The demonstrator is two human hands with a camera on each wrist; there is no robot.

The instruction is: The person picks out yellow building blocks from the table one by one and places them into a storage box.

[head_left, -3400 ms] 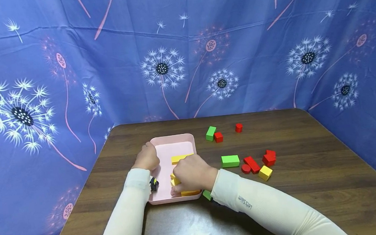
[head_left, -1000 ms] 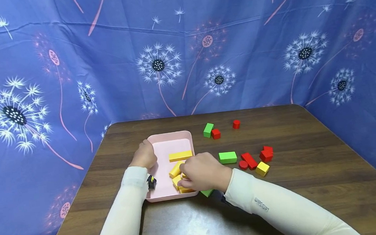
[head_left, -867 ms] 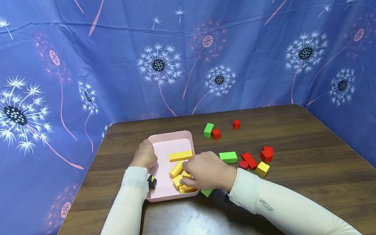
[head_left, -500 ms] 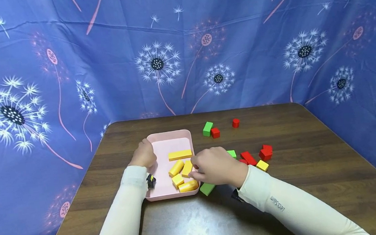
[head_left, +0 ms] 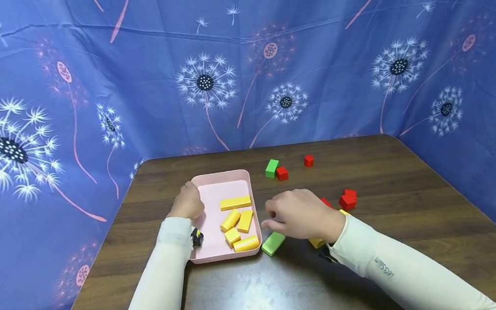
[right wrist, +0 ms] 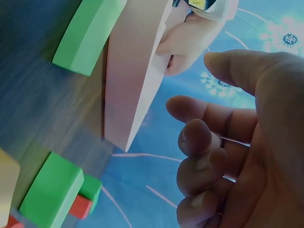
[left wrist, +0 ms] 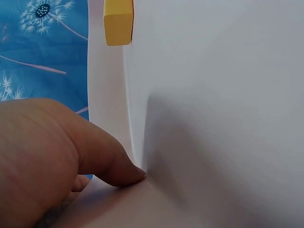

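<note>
My left hand (head_left: 185, 202) grips the left wall of a pink tray (head_left: 228, 256); in the left wrist view the thumb (left wrist: 107, 154) presses inside the wall, the other fingers mostly hidden behind it. Several yellow blocks lie in the tray: a long bar (head_left: 235, 203), two cylinders, one of them (head_left: 246, 244) at the front, a cube (head_left: 232, 236) and a flat rectangular block (head_left: 245, 221). Just right of the tray hovers my right hand (head_left: 302, 214), fingers loosely curled and nothing between them, as the right wrist view shows. Beneath it sits a green block (head_left: 273, 243) beside the tray.
Below my right wrist a yellow block (head_left: 315, 242) partly shows. Red blocks (head_left: 347, 201) lie farther right, partly covered by the forearm. At the back are a green block (head_left: 272, 168), a red cube (head_left: 282, 173) and a red cylinder (head_left: 308, 160). A patterned blue cloth surrounds the table.
My right hand has left the yellow blocks in the tray and moved right, out past the tray's edge. The front yellow cylinder now shows fully. My left hand keeps its grip on the tray.
</note>
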